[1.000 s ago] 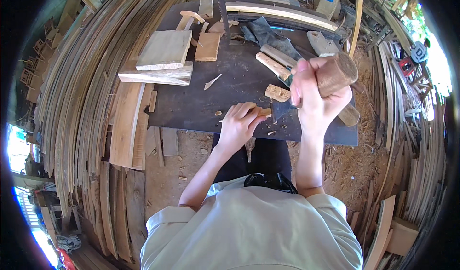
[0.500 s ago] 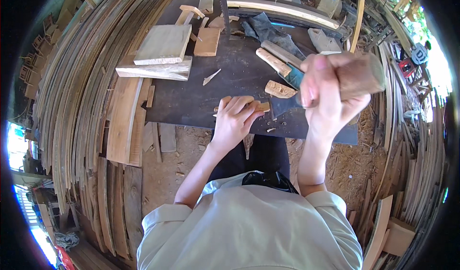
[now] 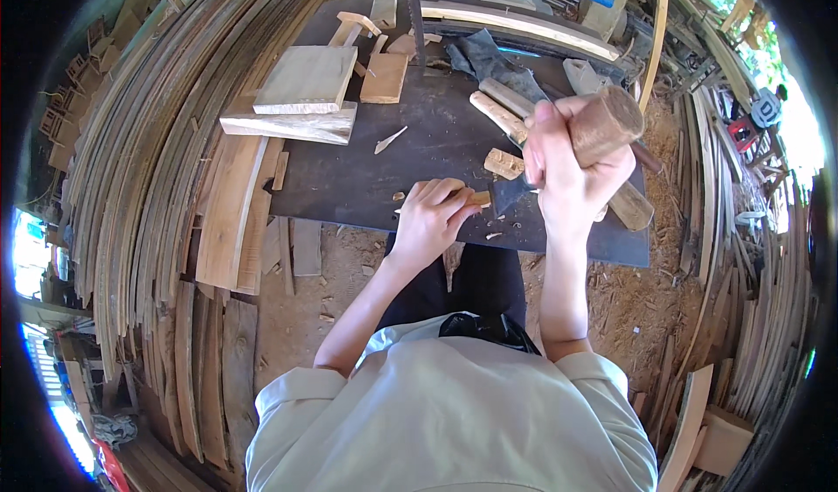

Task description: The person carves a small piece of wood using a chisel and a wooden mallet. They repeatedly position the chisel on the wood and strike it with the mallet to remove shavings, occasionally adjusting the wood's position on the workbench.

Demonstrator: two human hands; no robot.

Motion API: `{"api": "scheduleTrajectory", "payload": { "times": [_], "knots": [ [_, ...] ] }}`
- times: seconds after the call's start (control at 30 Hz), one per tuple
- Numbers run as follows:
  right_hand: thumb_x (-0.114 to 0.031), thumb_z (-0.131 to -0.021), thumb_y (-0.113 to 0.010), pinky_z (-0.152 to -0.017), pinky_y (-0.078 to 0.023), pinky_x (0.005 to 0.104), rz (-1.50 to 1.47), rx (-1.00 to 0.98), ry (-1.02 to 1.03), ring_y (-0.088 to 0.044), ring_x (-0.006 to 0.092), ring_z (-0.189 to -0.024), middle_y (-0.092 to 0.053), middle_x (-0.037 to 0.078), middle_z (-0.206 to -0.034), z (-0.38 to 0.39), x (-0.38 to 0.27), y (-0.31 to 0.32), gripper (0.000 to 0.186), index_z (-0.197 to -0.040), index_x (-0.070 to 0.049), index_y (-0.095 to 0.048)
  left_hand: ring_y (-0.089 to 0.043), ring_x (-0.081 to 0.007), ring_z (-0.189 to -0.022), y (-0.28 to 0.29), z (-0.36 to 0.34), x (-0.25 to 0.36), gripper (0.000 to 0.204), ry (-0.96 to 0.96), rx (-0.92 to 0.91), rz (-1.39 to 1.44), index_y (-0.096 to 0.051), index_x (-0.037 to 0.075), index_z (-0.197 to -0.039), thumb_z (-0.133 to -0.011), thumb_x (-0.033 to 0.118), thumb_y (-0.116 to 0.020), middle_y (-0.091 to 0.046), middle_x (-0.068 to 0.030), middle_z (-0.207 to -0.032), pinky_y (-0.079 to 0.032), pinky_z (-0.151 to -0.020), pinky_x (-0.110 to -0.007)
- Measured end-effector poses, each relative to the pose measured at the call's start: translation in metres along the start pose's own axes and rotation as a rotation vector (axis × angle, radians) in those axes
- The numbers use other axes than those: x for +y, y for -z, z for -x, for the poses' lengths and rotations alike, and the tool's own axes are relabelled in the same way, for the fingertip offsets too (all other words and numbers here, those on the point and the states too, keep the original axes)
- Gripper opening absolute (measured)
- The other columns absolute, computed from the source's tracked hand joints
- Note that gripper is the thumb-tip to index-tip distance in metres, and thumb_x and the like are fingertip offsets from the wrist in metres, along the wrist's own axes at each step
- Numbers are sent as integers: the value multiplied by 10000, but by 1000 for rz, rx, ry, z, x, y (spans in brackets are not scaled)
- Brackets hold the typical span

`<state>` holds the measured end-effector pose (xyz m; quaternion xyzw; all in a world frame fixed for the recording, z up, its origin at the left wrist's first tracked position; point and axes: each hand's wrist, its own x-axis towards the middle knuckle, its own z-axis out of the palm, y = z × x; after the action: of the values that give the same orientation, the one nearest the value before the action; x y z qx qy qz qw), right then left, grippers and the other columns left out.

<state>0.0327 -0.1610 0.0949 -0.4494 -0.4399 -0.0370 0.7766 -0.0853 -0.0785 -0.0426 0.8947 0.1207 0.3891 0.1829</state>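
Note:
My left hand [image 3: 434,216] is closed on a small wood piece [image 3: 478,199] near the front edge of the dark work board [image 3: 340,178]. The piece's pale end sticks out beside my thumb. Raised over the right part of the board, my right hand [image 3: 566,165] grips a thick round wooden handle [image 3: 608,125]. A dark flat blade [image 3: 509,193] shows below that fist, close to the wood piece's end; whether it joins the handle is hidden by my fingers. Just beyond the blade lies a short chipped block [image 3: 504,164], with wood shavings scattered nearby.
Pale slabs [image 3: 305,82] are stacked at the board's far left. A dark cloth [image 3: 497,60] and rounded wood lengths [image 3: 497,115] lie at the far right. Another wooden piece [image 3: 630,208] rests by the right edge. Long planks [image 3: 157,160] line the left side.
My right hand has shifted left and slightly down with the wooden handle, uncovering a wooden piece at the board's right edge. My left hand keeps its hold on the wood piece.

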Motion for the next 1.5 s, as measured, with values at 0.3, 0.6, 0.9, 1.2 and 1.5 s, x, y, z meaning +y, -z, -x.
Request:
{"api": "scheduleTrajectory", "payload": {
  "times": [0.3,0.6,0.9,1.2,1.5],
  "knots": [
    [34,-839,-582,-339,-318,211,34,-22,-34,-402,60,-370,-477,28,-517,3,3,1,68,-787,18,-543,-606,-231,-816,2,-3,2,197,-7,10,13,-653,23,-829,-730,169,-739,-614,-49,-911,-464,-720,-359],
    [31,-845,-570,-335,-292,192,17,18,48,-400,61,-366,-506,48,-532,4,0,3,86,-761,16,-558,-601,-240,-811,1,-6,-4,186,-31,13,11,-659,30,-820,-733,173,-739,-614,-51,-908,-453,-714,-364],
    [37,-846,-564,-340,-317,201,-30,-2,110,-396,57,-368,-488,53,-517,2,0,5,74,-772,34,-569,-592,-227,-796,-2,-8,-3,175,-41,19,-13,-648,33,-825,-744,168,-725,-598,-43,-886,-447,-700,-356],
    [30,-847,-567,-338,-335,210,20,-10,103,-421,54,-369,-514,38,-519,3,4,4,67,-781,23,-573,-603,-225,-787,-2,-10,-4,195,-46,37,-11,-659,39,-832,-738,191,-736,-614,-40,-893,-445,-690,-353],
    [18,-797,-640,-399,-367,207,17,25,29,-471,50,-434,-546,30,-558,6,-2,3,82,-738,4,-585,-603,-228,-799,-2,-5,-3,207,-25,10,-14,-661,35,-838,-736,197,-738,-614,-43,-889,-449,-701,-360]
  ]
}}
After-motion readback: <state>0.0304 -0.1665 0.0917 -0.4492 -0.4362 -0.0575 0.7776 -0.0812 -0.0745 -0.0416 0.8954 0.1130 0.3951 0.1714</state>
